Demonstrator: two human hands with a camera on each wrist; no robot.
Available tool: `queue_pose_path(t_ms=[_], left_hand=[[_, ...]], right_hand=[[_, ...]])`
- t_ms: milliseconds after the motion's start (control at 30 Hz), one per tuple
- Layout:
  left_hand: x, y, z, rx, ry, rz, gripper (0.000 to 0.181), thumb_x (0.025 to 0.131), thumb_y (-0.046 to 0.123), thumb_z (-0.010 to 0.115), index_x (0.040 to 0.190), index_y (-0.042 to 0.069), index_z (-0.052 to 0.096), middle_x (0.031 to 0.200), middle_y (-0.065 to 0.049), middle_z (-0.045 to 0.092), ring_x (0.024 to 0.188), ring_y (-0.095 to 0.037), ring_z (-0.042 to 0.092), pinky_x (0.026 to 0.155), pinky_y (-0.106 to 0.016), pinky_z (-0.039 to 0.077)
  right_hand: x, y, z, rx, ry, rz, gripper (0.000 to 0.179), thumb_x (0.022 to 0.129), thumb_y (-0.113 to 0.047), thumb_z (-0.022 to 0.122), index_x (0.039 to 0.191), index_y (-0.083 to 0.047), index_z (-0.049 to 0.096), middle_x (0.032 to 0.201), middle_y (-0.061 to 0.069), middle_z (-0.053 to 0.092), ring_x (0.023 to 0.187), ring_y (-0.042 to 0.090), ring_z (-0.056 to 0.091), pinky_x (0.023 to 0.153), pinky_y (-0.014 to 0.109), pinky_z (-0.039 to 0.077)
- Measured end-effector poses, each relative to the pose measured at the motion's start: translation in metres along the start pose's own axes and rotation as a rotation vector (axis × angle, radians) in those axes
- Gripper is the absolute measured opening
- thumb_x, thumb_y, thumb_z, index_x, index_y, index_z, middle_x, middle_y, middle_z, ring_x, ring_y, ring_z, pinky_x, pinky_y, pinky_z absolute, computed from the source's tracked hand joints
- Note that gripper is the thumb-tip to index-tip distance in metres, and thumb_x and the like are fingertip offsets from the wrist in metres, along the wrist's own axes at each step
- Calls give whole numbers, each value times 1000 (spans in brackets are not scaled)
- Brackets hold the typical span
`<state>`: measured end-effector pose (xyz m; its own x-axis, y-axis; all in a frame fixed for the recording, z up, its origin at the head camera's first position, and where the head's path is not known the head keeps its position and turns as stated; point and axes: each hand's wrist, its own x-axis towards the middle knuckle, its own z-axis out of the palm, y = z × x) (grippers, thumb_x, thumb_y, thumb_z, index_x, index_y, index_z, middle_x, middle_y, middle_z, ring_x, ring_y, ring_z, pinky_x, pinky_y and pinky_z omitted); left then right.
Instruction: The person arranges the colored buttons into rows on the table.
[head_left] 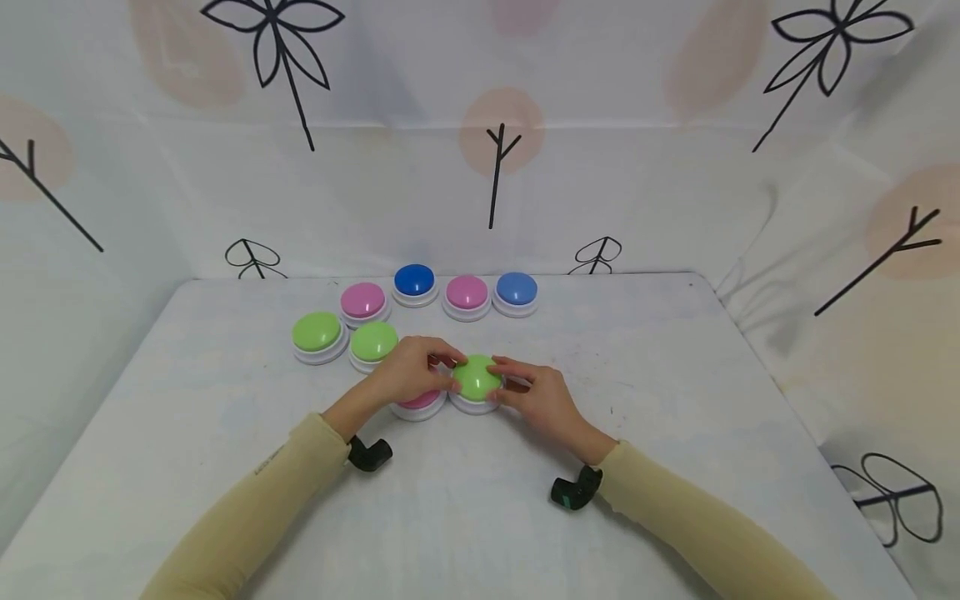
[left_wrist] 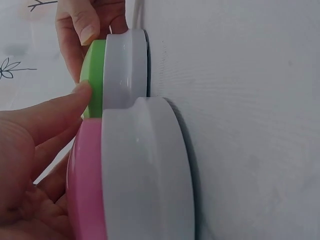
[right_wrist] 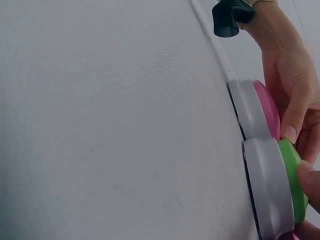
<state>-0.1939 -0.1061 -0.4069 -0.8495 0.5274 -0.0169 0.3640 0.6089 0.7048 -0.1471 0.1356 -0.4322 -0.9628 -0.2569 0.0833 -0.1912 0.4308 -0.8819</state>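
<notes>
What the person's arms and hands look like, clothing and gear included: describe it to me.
The left sleeve and right sleeve are long and pale yellow-beige; the left one bears a small dark marking. A black, bent device sits at the left wrist and another at the right, with a touch of green. The left hand and right hand wear no gloves.

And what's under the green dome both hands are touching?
Under the green dome is a round white base, with the table below. The base's insides and the spot right beneath it are covered.

white tabletop (head_left: 465,517) | pale backdrop (head_left: 420,200) | black twig drawing (head_left: 497,175) | peach disc (head_left: 476,133)
</notes>
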Motion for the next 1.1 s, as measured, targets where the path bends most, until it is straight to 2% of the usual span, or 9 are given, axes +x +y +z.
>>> queue_pose_path(t_ms=[267, 800, 1100], left_hand=[[-1, -1, -1, 5, -29, 42, 38, 82, 23, 84, 118, 18, 73, 108, 6, 71, 98, -16, 59, 86, -30, 50], [-2, -3, -4, -29, -81, 76, 40, 86, 19, 80, 125, 18, 69, 115, 4, 69, 108, -17, 61, 93, -34, 52], [-4, -2, -8, -64, -56, 71, 38, 87, 19, 79, 124, 18, 71, 115, 3, 69, 106, -17, 62, 91, -31, 54]], right_hand=[[-6, 0, -3, 2, -20, -15, 40, 82, -11, 82, 120, -5, 72, 134, 11, 62, 119, 26, 62, 93, 32, 52], [-5, 1, -6, 52, -33, -11, 40, 81, -9, 83, 119, -3, 72, 132, 12, 64, 113, 26, 65, 93, 34, 53], [0, 2, -9, 16, -9, -10, 36, 81, -7, 82, 116, -7, 74, 128, 7, 67, 120, 24, 61, 92, 32, 54]])
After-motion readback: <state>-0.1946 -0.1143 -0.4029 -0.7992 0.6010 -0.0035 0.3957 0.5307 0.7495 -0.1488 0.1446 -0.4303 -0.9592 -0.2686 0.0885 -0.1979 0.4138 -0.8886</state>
